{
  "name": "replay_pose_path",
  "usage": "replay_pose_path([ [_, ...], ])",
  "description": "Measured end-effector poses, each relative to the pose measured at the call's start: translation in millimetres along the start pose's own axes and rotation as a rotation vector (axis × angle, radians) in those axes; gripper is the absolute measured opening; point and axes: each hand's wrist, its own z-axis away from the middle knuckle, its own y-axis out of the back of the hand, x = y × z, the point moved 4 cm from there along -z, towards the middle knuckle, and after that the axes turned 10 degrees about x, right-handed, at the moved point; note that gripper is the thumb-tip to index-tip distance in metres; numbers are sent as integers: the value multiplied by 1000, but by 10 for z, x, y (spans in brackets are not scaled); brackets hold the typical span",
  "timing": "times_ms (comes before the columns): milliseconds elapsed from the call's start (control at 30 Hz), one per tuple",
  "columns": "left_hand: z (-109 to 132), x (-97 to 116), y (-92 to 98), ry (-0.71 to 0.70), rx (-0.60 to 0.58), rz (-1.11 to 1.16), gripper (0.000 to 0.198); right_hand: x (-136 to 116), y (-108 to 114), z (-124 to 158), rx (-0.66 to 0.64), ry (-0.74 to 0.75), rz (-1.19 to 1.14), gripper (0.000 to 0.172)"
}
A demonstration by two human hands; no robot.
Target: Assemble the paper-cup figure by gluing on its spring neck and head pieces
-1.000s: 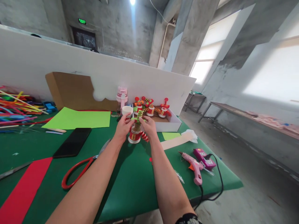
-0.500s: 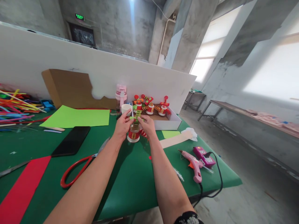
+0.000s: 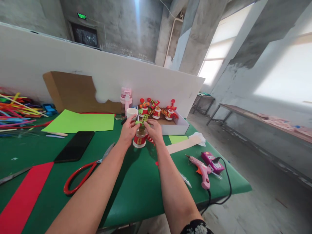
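Observation:
A small red and white paper-cup figure (image 3: 139, 141) stands on the green table (image 3: 136, 195). On top of it is a folded green and red paper spring (image 3: 144, 119). My left hand (image 3: 128, 131) pinches the spring from the left, and my right hand (image 3: 154, 130) pinches it from the right. Both hands rest close around the figure, fingers closed on the paper.
A white box (image 3: 176, 127) of finished figures sits just behind. Red scissors (image 3: 84, 172), a black phone (image 3: 74, 146), green paper (image 3: 80, 122) and red paper (image 3: 23, 200) lie left. A pink glue gun (image 3: 201, 168) and its cord lie right, near the table edge. A white cup (image 3: 132, 112) and pink bottle (image 3: 126, 99) stand behind.
Both hands stay pinched on the paper spring over the cup figure. The view has shifted slightly; nothing else moved.

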Motion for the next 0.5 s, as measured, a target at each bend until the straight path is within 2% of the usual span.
replay_pose_path([
  [233,-36,-24,70,-123,50,-171,55,-5,53,44,31,-53,-114,23],
  [500,10,89,131,-170,117,-172,50,39,85,40,66,-104,-201,23],
])
